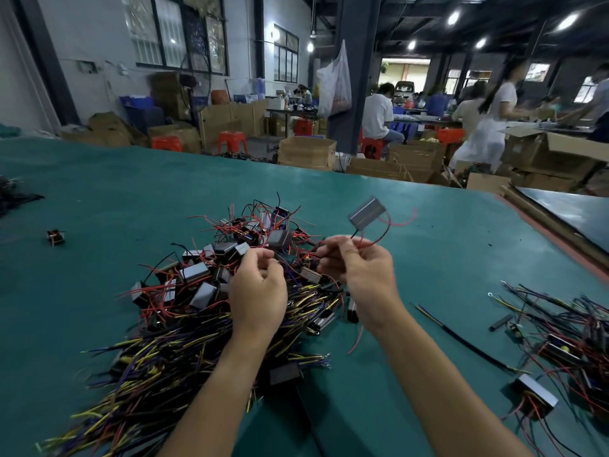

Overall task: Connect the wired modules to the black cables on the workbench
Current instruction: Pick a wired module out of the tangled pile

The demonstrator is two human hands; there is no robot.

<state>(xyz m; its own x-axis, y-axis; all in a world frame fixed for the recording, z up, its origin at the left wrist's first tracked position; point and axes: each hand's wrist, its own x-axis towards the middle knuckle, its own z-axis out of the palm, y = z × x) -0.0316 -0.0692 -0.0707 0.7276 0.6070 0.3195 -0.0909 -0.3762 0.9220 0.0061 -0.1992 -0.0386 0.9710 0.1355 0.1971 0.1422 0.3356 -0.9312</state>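
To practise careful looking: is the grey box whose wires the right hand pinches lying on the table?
No, the grey box stands clear of the table, up above the right hand that pinches its wires.

Dim, overhead-lit, wide-angle warp, slight blur

The green tabletop (pixel 131 192) carries a big heap at its middle. Grey wired modules (pixel 197 272) with red leads lie toward the far side, and black cables (pixel 158 357) with yellow and purple ends fan toward the near edge. Off to the left a small wound component (pixel 55 237) sits alone, and a dark tangle (pixel 13 196) lies at the left edge. To the right, a single black cable (pixel 461 344) lies apart, near a second heap (pixel 566 328) and one grey module (pixel 537 392).
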